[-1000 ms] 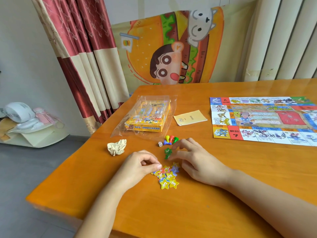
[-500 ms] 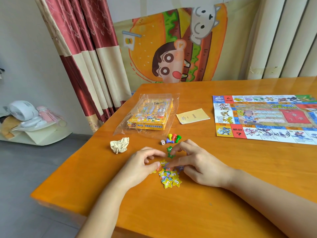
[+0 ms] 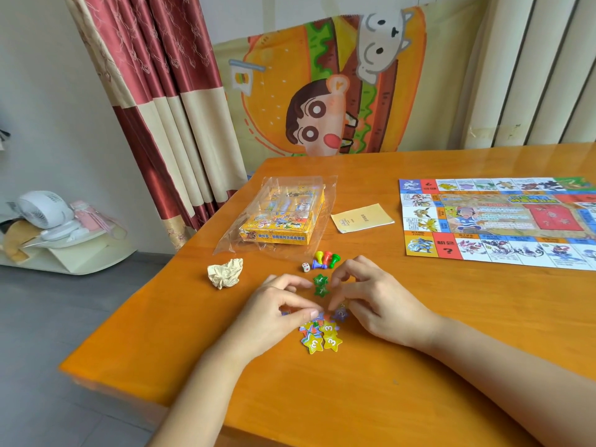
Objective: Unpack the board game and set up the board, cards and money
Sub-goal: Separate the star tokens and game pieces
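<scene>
we are sorting the star tokens [image 3: 322, 338], a loose overlapping heap on the near part of the orange table [image 3: 354, 398], right between our hands. two green stars [image 3: 320, 285] lie just beyond the heap, with the pawns [image 3: 326, 259] and the die [image 3: 305, 267] a little farther back. our left hand [image 3: 277, 312] has its fingers curled and its thumb pressed to the forefinger at the heap's upper edge, pinching tokens there. our right hand [image 3: 377, 301] arches over the other side with its fingertips down by a purple star, but we cannot tell whether it grips anything or only touches. these tokens look thin, flat, glossy and very light, so we judge they will slide on the polished wood rather than lift. the best hold is probably by the points or the rim, slipping a nail under an edge or dragging one clear of its neighbours first. pressing hard would only scatter them. the board [image 3: 496, 221] already lies unfolded to the right, well apart. the box [image 3: 280, 217], in its clear wrap, sits beyond the pawns and likely holds the cards and money. it looks stiff and light, though the film may be slippery, so we would take it by its sides.
</scene>
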A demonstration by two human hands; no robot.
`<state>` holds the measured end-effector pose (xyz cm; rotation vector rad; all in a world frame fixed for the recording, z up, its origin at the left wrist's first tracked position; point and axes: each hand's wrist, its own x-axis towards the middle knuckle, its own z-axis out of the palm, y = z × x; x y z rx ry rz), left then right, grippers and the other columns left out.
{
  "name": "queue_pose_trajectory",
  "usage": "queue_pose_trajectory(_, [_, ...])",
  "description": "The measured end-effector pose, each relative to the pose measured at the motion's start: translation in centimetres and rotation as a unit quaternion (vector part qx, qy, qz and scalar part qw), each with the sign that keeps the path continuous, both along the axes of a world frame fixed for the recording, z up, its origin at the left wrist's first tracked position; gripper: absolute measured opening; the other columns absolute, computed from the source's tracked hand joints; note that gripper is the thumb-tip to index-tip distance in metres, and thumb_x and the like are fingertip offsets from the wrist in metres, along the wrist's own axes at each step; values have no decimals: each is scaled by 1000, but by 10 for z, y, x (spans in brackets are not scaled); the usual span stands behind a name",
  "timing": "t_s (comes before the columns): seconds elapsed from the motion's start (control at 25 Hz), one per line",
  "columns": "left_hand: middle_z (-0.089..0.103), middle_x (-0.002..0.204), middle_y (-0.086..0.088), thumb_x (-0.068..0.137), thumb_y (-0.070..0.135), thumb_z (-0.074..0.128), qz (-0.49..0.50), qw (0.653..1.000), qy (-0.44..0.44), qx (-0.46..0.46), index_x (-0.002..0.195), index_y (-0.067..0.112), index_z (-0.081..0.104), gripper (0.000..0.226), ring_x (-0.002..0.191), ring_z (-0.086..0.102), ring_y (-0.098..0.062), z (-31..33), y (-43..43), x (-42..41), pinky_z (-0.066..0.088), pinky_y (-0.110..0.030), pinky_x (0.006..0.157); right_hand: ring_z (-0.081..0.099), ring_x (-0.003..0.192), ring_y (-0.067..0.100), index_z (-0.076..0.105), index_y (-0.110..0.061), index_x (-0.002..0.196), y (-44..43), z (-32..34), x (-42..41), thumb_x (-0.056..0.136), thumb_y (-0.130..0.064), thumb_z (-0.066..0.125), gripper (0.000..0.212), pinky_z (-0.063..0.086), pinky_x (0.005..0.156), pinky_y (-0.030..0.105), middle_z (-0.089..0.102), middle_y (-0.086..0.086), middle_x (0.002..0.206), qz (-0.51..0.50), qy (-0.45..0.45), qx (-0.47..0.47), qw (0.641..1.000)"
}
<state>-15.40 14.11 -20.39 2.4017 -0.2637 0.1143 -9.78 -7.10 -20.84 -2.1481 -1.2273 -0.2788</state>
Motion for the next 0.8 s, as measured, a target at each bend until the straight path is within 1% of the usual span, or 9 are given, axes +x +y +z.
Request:
queue_pose_trajectory(0.08, [56,108,29,77,33,75,45,999,-23,3,77,40,75,7,107,43,6,0,1,1,37,-9,83,45,94,6,75,-26,86,1,0,-1,81,-15,40,37,34,84,11,56,-5,102,19,-7,-11,1000])
queue_pose_trajectory(0.12, [57,105,28,75,33,76,70,997,-34,7,73,38,74,6,105,44,5,0,1,3,38,-15,85,45,95,5,75,-26,87,1,0,-2,81,-14,40,37,33,85,10,56,-5,102,23,-7,-16,1000])
queue_pose_trajectory(0.2, [58,102,26,71,37,78,119,992,-44,13,68,34,72,8,103,45,3,-2,3,6,40,-26,87,46,97,7,75,-26,91,1,-1,-1,81,-14,39,39,36,87,14,55,-6,103,24,-2,-18,1000])
queue_pose_trajectory(0.24, [58,102,24,70,42,78,140,989,-41,7,68,32,71,12,102,47,2,-2,2,6,41,-29,88,47,98,8,75,-25,92,1,-1,-1,81,-14,39,39,37,87,16,55,-6,103,24,0,-18,1000])
queue_pose_trajectory(0.32, [55,105,23,68,49,76,160,987,-15,-1,74,31,69,20,104,46,-1,0,-2,5,36,-26,87,48,98,10,75,-24,91,0,-1,0,81,-13,39,39,39,87,18,55,-6,103,27,-1,-15,1000])
queue_pose_trajectory(0.44, [48,111,21,67,52,76,156,986,17,58,87,33,62,31,108,36,-3,0,-8,3,27,-20,84,50,97,12,76,-23,88,1,-1,0,81,-14,40,38,42,84,23,57,-5,101,28,-10,-13,999])
queue_pose_trajectory(0.56, [48,111,19,71,46,76,163,985,26,43,85,32,62,24,109,37,-4,-1,-8,5,25,-19,82,49,97,13,75,-24,93,2,-2,0,81,-15,39,39,43,84,26,56,-6,103,27,-6,-21,999])
queue_pose_trajectory(0.72, [49,111,18,76,37,75,163,986,25,29,81,32,63,13,108,37,-4,1,-6,6,24,-20,84,45,98,13,70,-28,113,3,-3,1,84,-16,39,44,37,88,20,52,-4,109,38,-12,-59,997])
queue_pose_trajectory(0.8, [50,111,17,77,35,74,163,986,26,28,82,33,64,12,107,37,-4,1,-5,6,25,-20,86,44,99,14,66,-29,119,4,-4,0,86,-17,39,45,37,88,20,51,-3,113,48,-15,-79,996])
